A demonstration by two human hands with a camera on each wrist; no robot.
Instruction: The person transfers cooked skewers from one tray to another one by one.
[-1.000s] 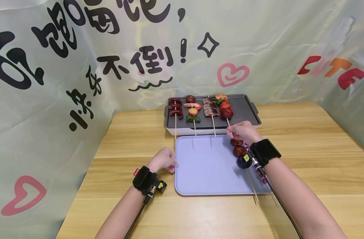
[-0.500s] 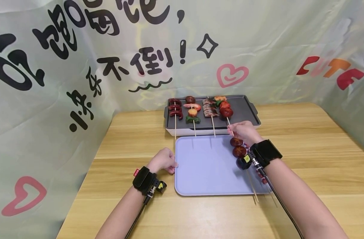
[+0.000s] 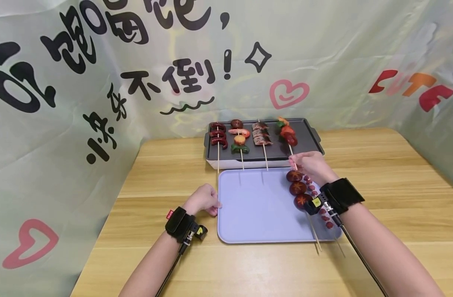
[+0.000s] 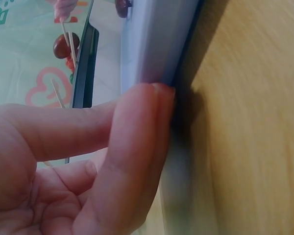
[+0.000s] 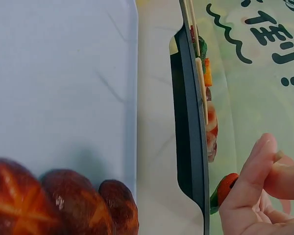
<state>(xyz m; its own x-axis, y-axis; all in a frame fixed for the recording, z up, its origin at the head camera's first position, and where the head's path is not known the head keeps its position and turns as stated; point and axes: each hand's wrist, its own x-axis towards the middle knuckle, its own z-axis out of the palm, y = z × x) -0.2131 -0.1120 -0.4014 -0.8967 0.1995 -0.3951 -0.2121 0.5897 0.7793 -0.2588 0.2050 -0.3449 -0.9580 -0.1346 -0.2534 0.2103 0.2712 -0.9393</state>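
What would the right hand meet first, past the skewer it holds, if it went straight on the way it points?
Probably the grey-pink skewer next along the grill, near its bare stick; the right hand might pass above, as depth is unclear.

Backdrop cloth (image 3: 334,49): black Chinese characters (image 3: 189,76) reading "快乐不倒!" from left to centre, set below a larger line (image 3: 126,24) that the top edge of the head view crops, its last mark a comma; also a wavy underline (image 3: 187,106), a four-pointed star (image 3: 258,57), pink hearts (image 3: 289,97) and, at right, the word "CUTE" (image 3: 417,82) in red, pink and orange. Left wrist strap (image 3: 179,225): red tag (image 3: 170,214), lettering too small to read. Wrist cameras (image 3: 313,206): yellow labels (image 3: 317,202), marks illegible.
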